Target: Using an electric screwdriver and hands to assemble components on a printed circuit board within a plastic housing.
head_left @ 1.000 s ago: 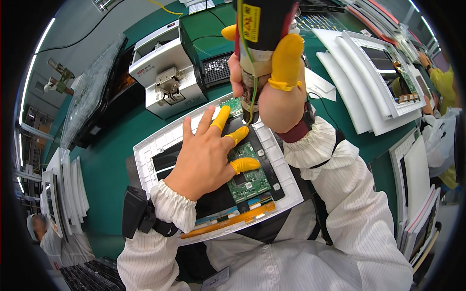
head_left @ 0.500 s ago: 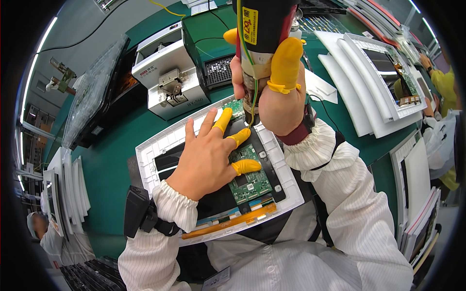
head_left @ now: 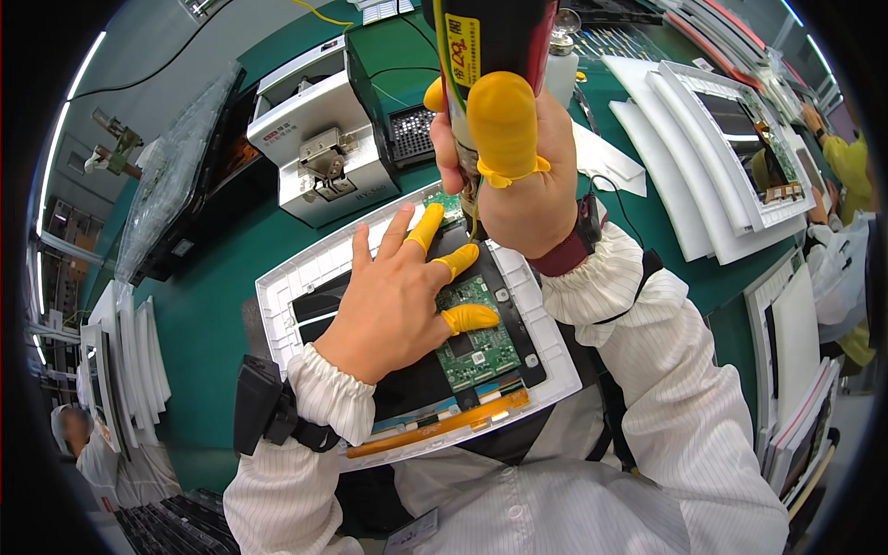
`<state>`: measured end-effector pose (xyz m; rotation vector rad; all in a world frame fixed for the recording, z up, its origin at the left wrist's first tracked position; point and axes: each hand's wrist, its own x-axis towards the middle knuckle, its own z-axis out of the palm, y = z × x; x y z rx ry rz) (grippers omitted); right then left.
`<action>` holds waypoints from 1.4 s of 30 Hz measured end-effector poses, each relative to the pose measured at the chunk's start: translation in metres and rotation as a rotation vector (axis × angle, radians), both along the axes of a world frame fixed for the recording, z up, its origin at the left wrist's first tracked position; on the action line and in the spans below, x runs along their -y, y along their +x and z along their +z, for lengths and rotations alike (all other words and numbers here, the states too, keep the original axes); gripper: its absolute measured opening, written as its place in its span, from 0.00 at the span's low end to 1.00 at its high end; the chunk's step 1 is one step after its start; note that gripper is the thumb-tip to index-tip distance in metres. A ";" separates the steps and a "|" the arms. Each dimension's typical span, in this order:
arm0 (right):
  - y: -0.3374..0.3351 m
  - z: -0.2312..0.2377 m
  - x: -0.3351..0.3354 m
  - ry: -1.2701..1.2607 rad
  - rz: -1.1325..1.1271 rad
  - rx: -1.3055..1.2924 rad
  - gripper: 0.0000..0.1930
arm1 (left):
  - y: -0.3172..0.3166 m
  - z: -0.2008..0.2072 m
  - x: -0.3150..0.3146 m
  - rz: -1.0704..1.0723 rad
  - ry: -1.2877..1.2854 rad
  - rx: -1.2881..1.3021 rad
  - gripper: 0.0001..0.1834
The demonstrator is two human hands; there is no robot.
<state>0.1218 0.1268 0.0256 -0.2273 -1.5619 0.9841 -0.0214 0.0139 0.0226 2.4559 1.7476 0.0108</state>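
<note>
A white-framed display panel (head_left: 556,365) with a black back lies before me. My left hand (head_left: 375,319) rests on it, fingers spread, with yellow finger cots on the thumb and two fingers. The thumb touches the edge of a green circuit board (head_left: 495,356). My right hand (head_left: 527,208) is wrapped round an upright black-and-red electric screwdriver (head_left: 495,46), a yellow cot on its thumb. The screwdriver's lower end comes down near the panel's far edge, close to my left fingertips; its tip is hidden. An orange flex strip (head_left: 444,430) runs along the near edge.
Beyond the panel stand a white screw feeder (head_left: 301,106) and a black perforated tray (head_left: 416,134). White foam sheets (head_left: 647,166) and another framed panel (head_left: 772,199) lie at right. A bubble-wrapped item (head_left: 171,176) is far left. A co-worker's yellow sleeve (head_left: 846,166) shows far right.
My right hand and the screwdriver's upper body have shifted a little to the left, exposing a bottle behind them. My left hand stays in place on the panel.
</note>
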 end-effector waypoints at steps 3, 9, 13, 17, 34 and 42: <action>0.001 -0.004 -0.001 -0.035 -0.003 0.058 0.17 | 0.000 0.002 0.000 -0.004 -0.012 -0.030 0.22; -0.005 0.000 -0.001 -0.057 -0.011 -0.026 0.17 | 0.001 -0.001 -0.001 -0.005 -0.021 -0.006 0.23; 0.000 0.000 -0.004 -0.043 0.031 0.032 0.19 | 0.002 0.001 0.001 0.010 -0.002 0.029 0.25; 0.001 0.003 0.000 -0.090 0.025 -0.038 0.21 | 0.002 -0.001 -0.002 -0.014 -0.036 -0.037 0.25; -0.039 0.077 -0.021 -0.075 0.111 -0.350 0.10 | -0.013 -0.004 0.030 0.051 0.105 0.120 0.29; -0.116 0.078 -0.021 0.050 0.247 -0.236 0.21 | -0.061 0.023 0.063 0.254 0.084 0.084 0.22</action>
